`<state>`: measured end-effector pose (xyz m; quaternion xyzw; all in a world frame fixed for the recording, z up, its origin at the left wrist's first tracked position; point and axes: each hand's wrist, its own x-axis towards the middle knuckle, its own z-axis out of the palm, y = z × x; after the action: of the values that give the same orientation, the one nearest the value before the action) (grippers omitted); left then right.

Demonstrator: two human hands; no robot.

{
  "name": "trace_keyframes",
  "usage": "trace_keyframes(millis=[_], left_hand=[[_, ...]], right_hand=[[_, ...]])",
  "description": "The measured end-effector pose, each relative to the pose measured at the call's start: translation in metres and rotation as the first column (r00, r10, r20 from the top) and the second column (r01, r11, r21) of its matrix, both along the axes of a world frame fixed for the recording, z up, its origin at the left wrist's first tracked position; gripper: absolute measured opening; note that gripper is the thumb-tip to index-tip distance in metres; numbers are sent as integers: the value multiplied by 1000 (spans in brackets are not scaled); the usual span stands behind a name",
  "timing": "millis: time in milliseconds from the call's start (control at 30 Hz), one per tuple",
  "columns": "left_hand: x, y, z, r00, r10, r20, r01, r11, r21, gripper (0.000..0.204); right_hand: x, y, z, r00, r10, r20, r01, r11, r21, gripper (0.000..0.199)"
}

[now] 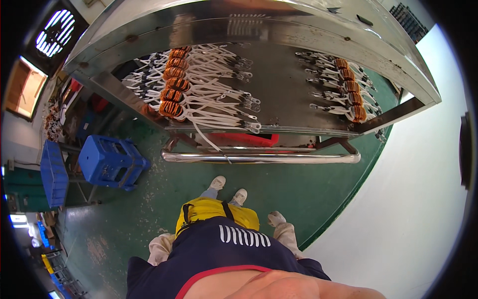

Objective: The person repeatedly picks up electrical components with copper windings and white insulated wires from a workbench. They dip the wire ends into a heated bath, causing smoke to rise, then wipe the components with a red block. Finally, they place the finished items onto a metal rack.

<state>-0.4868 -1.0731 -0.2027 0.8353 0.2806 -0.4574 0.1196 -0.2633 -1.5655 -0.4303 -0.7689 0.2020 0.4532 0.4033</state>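
Two gloved hands, hanging low at the sides: left hand (160, 249) pale and bunched beside the hip, right hand (276, 218) likewise gloved, touching nothing. Cannot tell whether fingers are spread or curled; nothing visibly held in either.

Ahead of both hands, well apart, a steel counter (279, 74) on a wheeled frame, carrying two groups of copper coils. Left group (174, 82), forward and to the left of the left hand: roughly seven orange-brown coils in a column, white leads fanning out both ways and ending in small dark connectors. Right group (351, 89), forward and to the right of the right hand: about six coils, also with white leads. Bare grey steel between the two groups.

Near edge of the counter raised as a lip; below it, closest to the hands, one chrome push bar (259, 158), one stray white lead drooping across it. Two white shoes (228, 189) just short of that bar. One yellow pouch (216, 212) at the waist, between the hands.

Open green floor (149, 199) left of the left hand; pale floor past a curved border to the right of the right hand.

Farther left: one blue stool (112, 162), one blue crate (54, 174) on edge, contents not visible. A red bin (244, 139) under the counter, contents hidden.
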Motion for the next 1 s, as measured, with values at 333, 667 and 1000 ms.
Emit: trace_keyframes(millis=[333,667,1000], left_hand=[[98,70,-97,828,438,350,-369,896,-248,44],[95,120,-175,925,343,164,-267,892,-364,44],[48,158,-168,930,360,69,-313,878,-361,44]], right_hand=[[49,28,6,980,98,176,-90,994,-54,31],[10,82,14,961,88,262,-29,975,-221,45],[-35,102,27,994,-52,99,76,963,-257,49]])
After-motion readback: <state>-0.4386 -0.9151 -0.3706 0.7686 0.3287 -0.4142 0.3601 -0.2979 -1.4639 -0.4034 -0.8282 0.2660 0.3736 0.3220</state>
